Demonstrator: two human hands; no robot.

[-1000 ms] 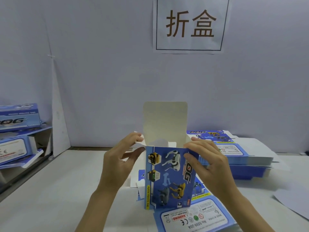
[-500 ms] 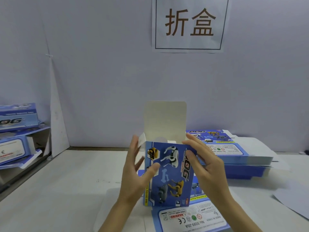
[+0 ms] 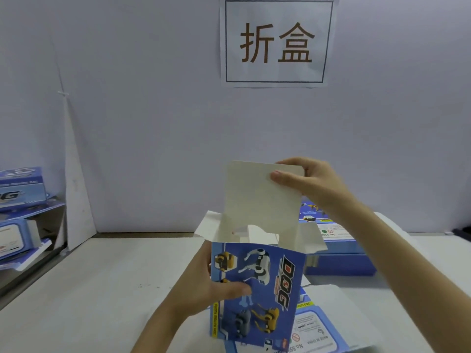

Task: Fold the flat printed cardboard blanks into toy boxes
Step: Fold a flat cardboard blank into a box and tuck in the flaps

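The blue toy box (image 3: 257,289) was held upright in the left grip (image 3: 204,289), with the thumb pressed on the picture side and the fingers hidden behind it. The tall white top flap (image 3: 254,200), just above that grip, was pinched at its corner by the right grip (image 3: 305,179). A stack of flat blanks (image 3: 339,253) was seen on the table (image 3: 102,289), below the right grip and behind the box.
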